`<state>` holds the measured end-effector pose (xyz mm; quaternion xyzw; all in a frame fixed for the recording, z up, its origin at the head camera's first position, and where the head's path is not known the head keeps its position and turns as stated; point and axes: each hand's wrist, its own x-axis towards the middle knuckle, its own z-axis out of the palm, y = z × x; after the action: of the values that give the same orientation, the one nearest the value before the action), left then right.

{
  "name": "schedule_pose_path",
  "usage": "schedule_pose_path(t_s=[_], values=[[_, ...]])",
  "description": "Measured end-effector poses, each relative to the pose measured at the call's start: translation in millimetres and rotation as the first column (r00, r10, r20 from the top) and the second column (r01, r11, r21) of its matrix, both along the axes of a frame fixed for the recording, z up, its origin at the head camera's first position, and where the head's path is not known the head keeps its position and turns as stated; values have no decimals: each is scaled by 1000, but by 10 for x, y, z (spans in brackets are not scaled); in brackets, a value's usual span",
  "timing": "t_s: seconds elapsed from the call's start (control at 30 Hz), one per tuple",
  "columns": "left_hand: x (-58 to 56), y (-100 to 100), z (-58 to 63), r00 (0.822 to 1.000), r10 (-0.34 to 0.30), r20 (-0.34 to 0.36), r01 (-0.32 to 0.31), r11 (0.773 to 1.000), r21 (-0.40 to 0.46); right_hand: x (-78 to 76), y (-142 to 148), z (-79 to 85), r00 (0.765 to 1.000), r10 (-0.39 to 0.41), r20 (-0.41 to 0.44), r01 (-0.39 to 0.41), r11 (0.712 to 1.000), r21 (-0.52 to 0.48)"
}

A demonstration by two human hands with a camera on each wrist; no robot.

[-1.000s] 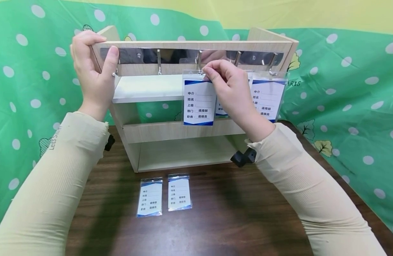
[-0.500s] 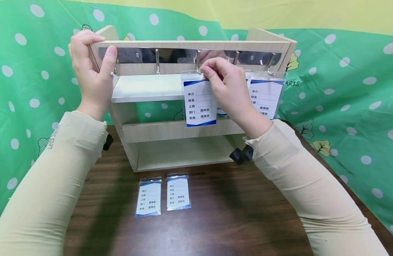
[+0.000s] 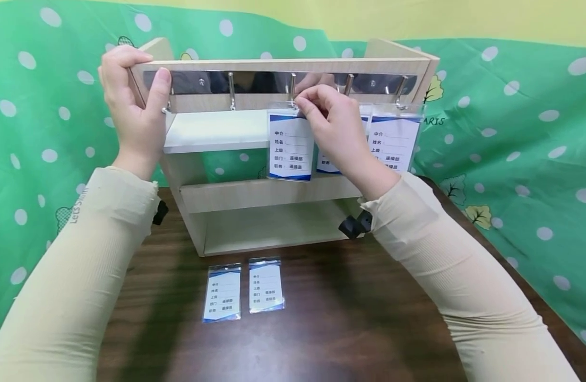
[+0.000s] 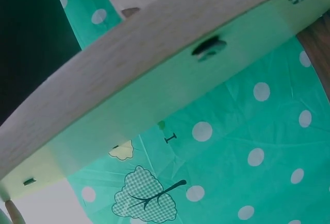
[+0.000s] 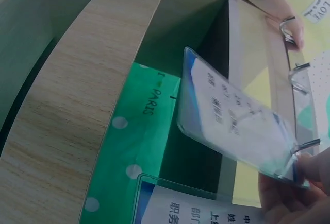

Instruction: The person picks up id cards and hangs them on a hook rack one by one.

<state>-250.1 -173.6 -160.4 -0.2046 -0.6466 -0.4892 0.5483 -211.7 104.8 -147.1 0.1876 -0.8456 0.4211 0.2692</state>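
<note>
My left hand (image 3: 135,106) grips the left end of the wooden desktop shelf (image 3: 226,197), thumb on the front of its metal hook rail (image 3: 190,83). With thumb and forefinger, my right hand (image 3: 333,127) pinches the top edge of a clear-sleeved name badge (image 3: 291,148) at the middle hook (image 3: 293,87). In the right wrist view that badge (image 5: 232,116) slants down from the hook, held by my fingertips. Whether the hook passes through its slot is hard to tell. Two badges hang to the right, one (image 3: 394,140) on the end hook, the other (image 3: 326,163) partly behind my hand.
Two more badges, a left one (image 3: 222,294) and a right one (image 3: 266,286), lie flat on the dark wooden table (image 3: 293,345) before the shelf. Another hook (image 3: 232,91) stands left of the middle one. A green dotted cloth (image 3: 513,132) hangs behind.
The pinched badge's lower edge dipped and shifted right, then rose back leftward toward the shelf. My right hand stays at the middle hook, and the left keeps its grip on the shelf.
</note>
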Motion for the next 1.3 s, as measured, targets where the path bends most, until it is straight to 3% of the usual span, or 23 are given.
schedule_pose_path(t_s=[0.2,0.37,0.47,0.6,0.67,0.77,0.87,0.97,1.03,1.13,1.3], values=[[-13,-39,5,1000,15,18,-15,1000,-10,98,41,-38,1000,13,15,-13,1000,3],[29,-2,5,999,20,37,-19,1000,-18,187,113,-126,996,2,-87,-1,1000,11],[66,30,19,999,15,40,-14,1000,-21,235,156,-210,977,9,-212,-4,1000,26],[84,48,35,998,15,55,-14,1000,-25,284,204,-358,930,28,-367,-10,999,50],[68,39,34,998,22,59,-20,999,-26,301,225,-442,911,43,-411,-20,998,60],[24,9,25,999,37,38,-36,999,-32,323,234,-590,909,86,-408,-68,996,60],[-16,-25,19,999,48,10,-47,998,-38,350,210,-763,937,131,-323,-122,991,49],[-32,-52,25,998,56,3,-56,997,-44,371,169,-953,977,168,-132,-166,986,29],[-26,-61,33,998,60,8,-60,997,-45,377,136,-1106,983,184,16,-184,983,21],[3,-50,49,998,63,24,-62,997,-43,375,78,-1368,957,187,220,-196,980,22],[69,57,68,998,49,49,-47,998,-34,379,8,-1797,870,168,464,-217,975,53]])
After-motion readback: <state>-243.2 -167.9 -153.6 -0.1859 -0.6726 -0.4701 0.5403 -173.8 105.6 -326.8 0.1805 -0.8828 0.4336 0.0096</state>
